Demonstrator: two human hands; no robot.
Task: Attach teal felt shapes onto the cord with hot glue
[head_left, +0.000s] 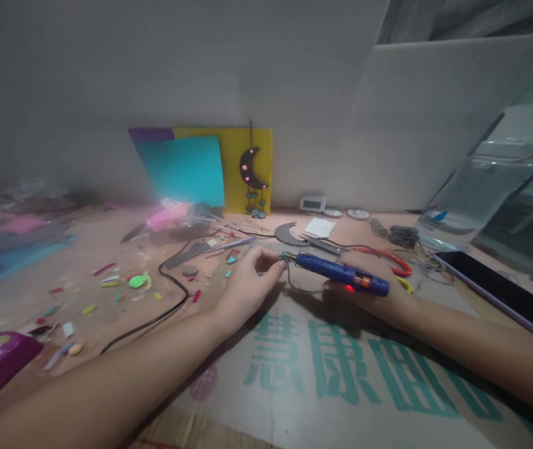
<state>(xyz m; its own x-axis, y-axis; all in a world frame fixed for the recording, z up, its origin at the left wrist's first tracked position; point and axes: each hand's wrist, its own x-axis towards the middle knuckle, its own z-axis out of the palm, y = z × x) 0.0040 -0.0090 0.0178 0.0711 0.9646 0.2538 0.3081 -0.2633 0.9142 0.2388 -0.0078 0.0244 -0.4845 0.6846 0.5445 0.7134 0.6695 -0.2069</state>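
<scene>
A blue hot glue gun (336,272) with a brass-coloured nozzle, an orange part in its slot and a lit red light lies across my right hand (372,296). My right fingers are closed around it, mostly hidden behind its body. The nozzle points left, at the fingertips of my left hand (254,277). Thumb and forefinger there pinch a small greyish piece (284,256), too small to name. A thin dark cord (294,288) loops below the nozzle. Just behind both hands lie a dark crescent moon (288,234) and scissors (322,244) with red-orange handles.
Small coloured bits (138,282) litter the left side, near a black cable (173,312) and a purple tool (2,362). A decorated moon hanging (250,171) stands against yellow card. At right are a phone (505,293), a grey yarn bundle (402,235) and a clear plastic container (477,193).
</scene>
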